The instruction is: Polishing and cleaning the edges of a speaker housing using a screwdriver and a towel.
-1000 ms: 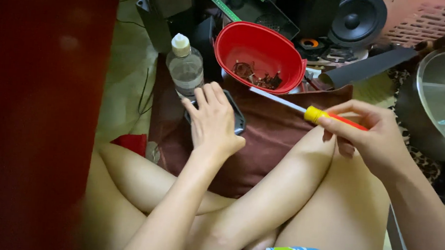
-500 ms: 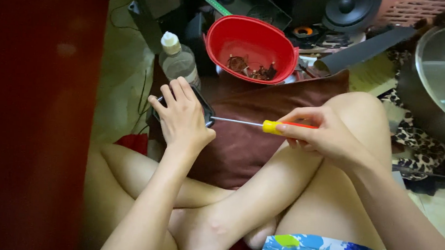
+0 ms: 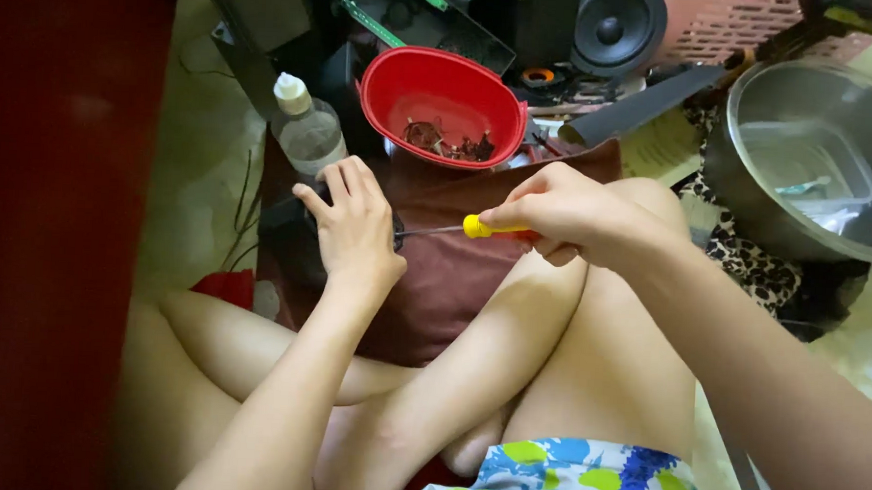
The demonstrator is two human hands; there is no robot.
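Head view, the only one. Person seated cross-legged on the floor, bare knees filling the lower half of the frame.

Left hand [image 3: 356,227] lies palm-down, fingers curled over a small dark device [image 3: 393,231]. Only a sliver of that device shows at the hand's 3 o'clock edge; its shape and kind cannot be made out.

Right hand [image 3: 573,214] is closed around a screwdriver [image 3: 468,227]. The yellow collar and thin metal shaft show, pointing toward 9 o'clock; the rest of the handle is buried in the fist. The tip meets the dark device just beside the left hand; the exact contact point is hidden.

Both hands work over a maroon cloth [image 3: 454,275] spread on the floor.

At 12 o'clock from the hands: red bowl [image 3: 442,103] with small brownish bits inside, too small to identify. At 11 o'clock: clear plastic bottle [image 3: 304,131] with a white cap, base hidden behind the left hand.

At 2 o'clock: black speaker [image 3: 610,29], cut off by the top edge. At 3 o'clock: metal pot [image 3: 751,205], holding a clear container, cut off at right.

Blurred dark red surface [image 3: 54,228] blocks the whole 9 o'clock side.
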